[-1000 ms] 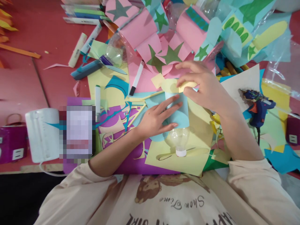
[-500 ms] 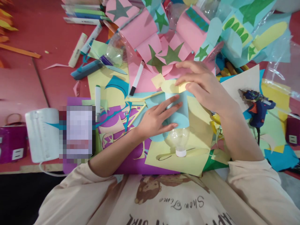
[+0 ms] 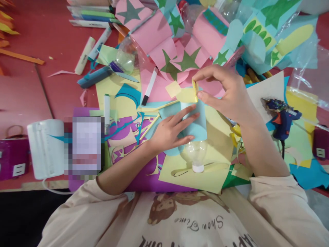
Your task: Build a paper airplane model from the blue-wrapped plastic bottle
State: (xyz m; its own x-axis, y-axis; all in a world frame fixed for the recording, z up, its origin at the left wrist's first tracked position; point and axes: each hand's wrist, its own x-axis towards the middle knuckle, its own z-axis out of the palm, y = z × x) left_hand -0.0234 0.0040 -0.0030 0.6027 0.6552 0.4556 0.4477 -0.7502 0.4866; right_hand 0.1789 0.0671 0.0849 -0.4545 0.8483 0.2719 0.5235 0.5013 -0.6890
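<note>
A clear plastic bottle (image 3: 196,150) with a white cap lies with its cap toward me, its body wrapped in light blue paper (image 3: 199,127). My left hand (image 3: 171,132) rests on that wrap from the left, fingers stretched and spread. At the far end of the wrap is a small yellow paper piece (image 3: 186,95). Between thumb and index finger, my right hand (image 3: 223,92) pinches the right end of this piece, which is bent upward. A yellow paper square (image 3: 173,89) lies just left of it.
Pink and blue paper figures with green stars (image 3: 189,59) fill the back. A dark blue glue gun (image 3: 284,120) lies on the right. A black-tipped marker (image 3: 149,86), a green-capped marker (image 3: 106,113), purple paper scraps (image 3: 123,132) and a phone (image 3: 86,144) are on the left.
My right thumb and index finger have closed on the yellow piece's right end and bent it up. My left hand and the bottle have stayed in place.
</note>
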